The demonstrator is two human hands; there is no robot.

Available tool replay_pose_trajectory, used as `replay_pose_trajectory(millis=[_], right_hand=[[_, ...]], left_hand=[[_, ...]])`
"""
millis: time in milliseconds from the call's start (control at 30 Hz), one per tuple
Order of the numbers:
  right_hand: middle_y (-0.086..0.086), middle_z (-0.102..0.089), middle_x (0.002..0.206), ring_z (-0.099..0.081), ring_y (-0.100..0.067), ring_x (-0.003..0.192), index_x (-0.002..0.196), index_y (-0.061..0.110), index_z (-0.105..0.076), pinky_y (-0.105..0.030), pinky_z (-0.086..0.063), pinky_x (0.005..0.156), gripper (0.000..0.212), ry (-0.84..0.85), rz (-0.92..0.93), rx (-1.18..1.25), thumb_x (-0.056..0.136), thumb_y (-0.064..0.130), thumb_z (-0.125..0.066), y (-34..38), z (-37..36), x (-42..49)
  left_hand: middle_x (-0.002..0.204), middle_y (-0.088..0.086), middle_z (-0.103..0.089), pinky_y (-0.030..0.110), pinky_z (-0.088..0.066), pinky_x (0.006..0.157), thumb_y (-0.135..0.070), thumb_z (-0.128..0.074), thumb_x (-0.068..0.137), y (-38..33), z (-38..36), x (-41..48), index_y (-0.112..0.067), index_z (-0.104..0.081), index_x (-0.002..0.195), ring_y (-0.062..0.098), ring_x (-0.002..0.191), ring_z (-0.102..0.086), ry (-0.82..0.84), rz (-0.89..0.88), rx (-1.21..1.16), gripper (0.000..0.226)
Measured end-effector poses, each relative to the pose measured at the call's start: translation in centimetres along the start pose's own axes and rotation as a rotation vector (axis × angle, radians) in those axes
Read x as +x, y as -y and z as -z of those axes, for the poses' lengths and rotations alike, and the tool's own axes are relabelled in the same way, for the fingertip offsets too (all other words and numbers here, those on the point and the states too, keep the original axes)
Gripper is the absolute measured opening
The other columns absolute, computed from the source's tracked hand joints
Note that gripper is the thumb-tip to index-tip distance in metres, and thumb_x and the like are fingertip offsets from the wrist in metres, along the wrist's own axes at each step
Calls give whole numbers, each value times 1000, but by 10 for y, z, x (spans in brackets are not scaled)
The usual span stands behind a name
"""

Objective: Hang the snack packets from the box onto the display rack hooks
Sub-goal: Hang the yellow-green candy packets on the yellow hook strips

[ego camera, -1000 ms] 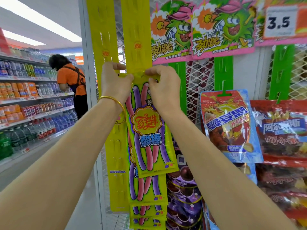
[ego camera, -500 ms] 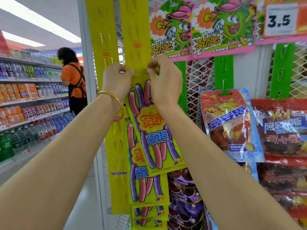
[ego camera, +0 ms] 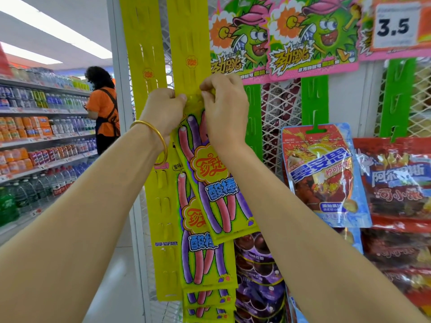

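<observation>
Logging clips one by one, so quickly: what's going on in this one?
A person at a shop display is hanging a candy packet on a yellow hanging strip. The left hand and right hand both pinch the packet's top edge against the strip; the packet hangs tilted, its bottom swung right. Whether it has caught on a hook is hidden by the fingers. More identical packets already hang below it.

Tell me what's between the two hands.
Head view: left hand and right hand pinch the sour-stick packet; between them only its top edge shows, against the yellow strip.
</observation>
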State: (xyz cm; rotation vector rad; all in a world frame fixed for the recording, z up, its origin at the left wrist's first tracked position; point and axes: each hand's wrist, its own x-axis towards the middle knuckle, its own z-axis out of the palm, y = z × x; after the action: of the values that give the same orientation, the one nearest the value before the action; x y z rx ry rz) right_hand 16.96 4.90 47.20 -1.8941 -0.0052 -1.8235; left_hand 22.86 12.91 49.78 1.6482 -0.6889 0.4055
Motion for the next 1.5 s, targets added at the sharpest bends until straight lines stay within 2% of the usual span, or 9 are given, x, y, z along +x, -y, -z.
replay_pose_trajectory(millis=[267,467,667,767,933,1033,1133,1400,1500], right_hand=[[-10,-57,100,-55,-24,82,94,6,-65,-38,-44,69,11,76,-1,-17,88,8,-55,-1,6,-1],[-10,-57,104,-54,-23,87,100,8,-64,-31,-37,70,14,134,-46,-44,90,10,-54,-6,9,-11],[-11,-57,104,-56,-26,85,100,9,-65,-33,-39,70,14,124,-73,-47,91,10,-54,-12,9,-25],[-11,-56,102,-55,-24,82,98,8,-64,-34,-42,70,13,73,-66,-13,90,9,-55,-8,8,-19],[-10,-58,102,-54,-21,83,98,8,-65,-33,-43,71,13,59,-44,14,91,9,-54,-4,4,-7],[-10,-57,103,-52,-19,82,98,8,-64,-30,-40,69,13,69,-33,-6,91,9,-53,-3,2,-2],[-10,-56,101,-53,-21,81,97,6,-64,-34,-44,68,12,65,-9,-7,91,9,-54,-1,2,1],[-8,-56,101,-56,-22,79,97,9,-64,-35,-45,65,12,73,44,-48,91,13,-56,-11,1,5],[-7,-59,99,-50,-11,81,95,7,-67,-15,-38,68,11,97,19,49,86,12,-62,-16,3,8]], left_hand=[[81,12,-43,33,-36,70,-17,-51,92,0,2,2,-18,-40,61,20,76,-44,5,28,-24,32],[62,5,-33,25,-24,48,-14,-47,95,-1,1,-5,-13,-43,67,11,50,-31,16,-81,71,28],[83,13,-52,31,-36,67,-12,-50,92,4,4,-13,-9,-58,88,17,74,-45,32,-155,-12,9],[68,3,-40,24,-29,55,-17,-44,96,1,0,-15,-18,-45,70,9,57,-36,-2,-125,-19,25],[65,-3,-32,27,-25,54,-35,-51,92,-5,3,-12,-23,-35,63,13,63,-33,31,-68,-54,36],[65,1,-44,18,-27,42,-20,-65,83,-6,5,-10,-16,-51,67,12,59,-38,18,-138,-2,22],[75,8,-53,20,-32,47,-15,-67,79,-8,7,-10,-5,-63,84,15,64,-45,17,-156,19,12],[57,2,-25,20,-15,36,-15,-64,81,-13,5,-2,-19,-32,57,9,44,-24,21,-125,158,40],[59,2,-27,26,-19,45,-18,-62,81,-14,6,0,-19,-32,59,14,51,-25,39,-93,164,38]])
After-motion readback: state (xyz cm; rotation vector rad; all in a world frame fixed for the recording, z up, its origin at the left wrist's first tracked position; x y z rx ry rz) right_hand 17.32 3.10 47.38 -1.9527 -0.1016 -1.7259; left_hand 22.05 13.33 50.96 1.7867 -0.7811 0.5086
